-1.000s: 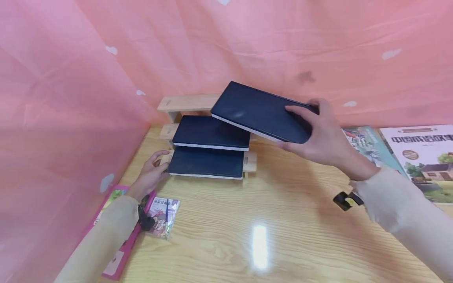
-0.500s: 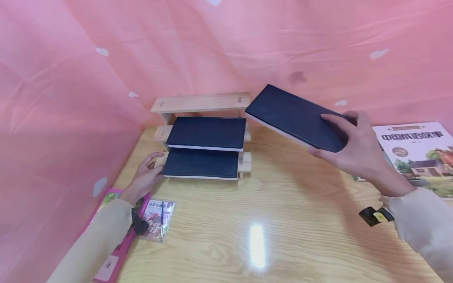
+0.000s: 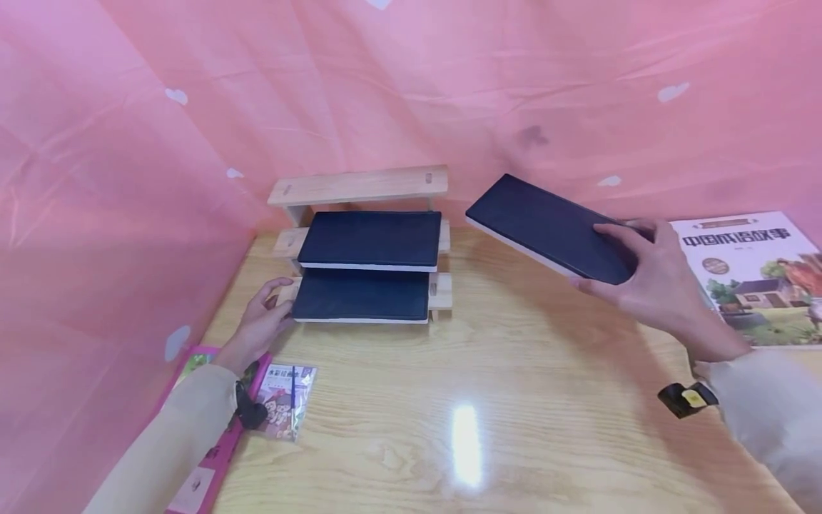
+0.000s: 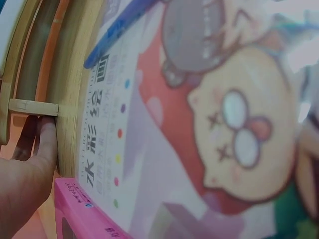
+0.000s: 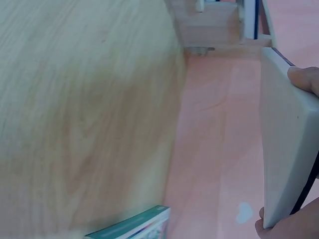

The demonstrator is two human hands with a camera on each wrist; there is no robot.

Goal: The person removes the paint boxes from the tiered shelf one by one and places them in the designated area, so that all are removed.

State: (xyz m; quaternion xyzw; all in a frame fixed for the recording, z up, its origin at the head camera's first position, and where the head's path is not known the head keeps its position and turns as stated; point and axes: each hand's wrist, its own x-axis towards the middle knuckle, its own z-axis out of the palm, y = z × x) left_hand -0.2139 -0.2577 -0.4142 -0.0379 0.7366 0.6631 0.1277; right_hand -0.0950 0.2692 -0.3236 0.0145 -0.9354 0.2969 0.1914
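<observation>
My right hand [image 3: 664, 285] grips the right end of a dark-blue-topped flat slab [image 3: 552, 228] with white sides, tilted and raised above the table. Its white underside and edge show in the right wrist view, with a thumb [image 5: 305, 79] on it. Two similar dark slabs lie on a stepped wooden shelf: one on the middle step [image 3: 372, 239] and one on the lowest [image 3: 362, 294]. The wooden shelf's top step [image 3: 359, 185] is bare. My left hand [image 3: 260, 321] holds the shelf's lower left end between thumb and finger; its fingers show beside the wood in the left wrist view.
A pink box or book [image 3: 215, 457] lies under my left forearm, beside a bagged watercolour booklet [image 3: 279, 403] with a blue brush. An illustrated book [image 3: 758, 278] lies at the right. Pink cloth [image 3: 514, 86] with white hearts hangs close behind and at the left.
My right hand has carried the slab rightward, away from above the shelf, and slightly lower. The left hand stays at the shelf's lower left end. The head view has shifted a little.
</observation>
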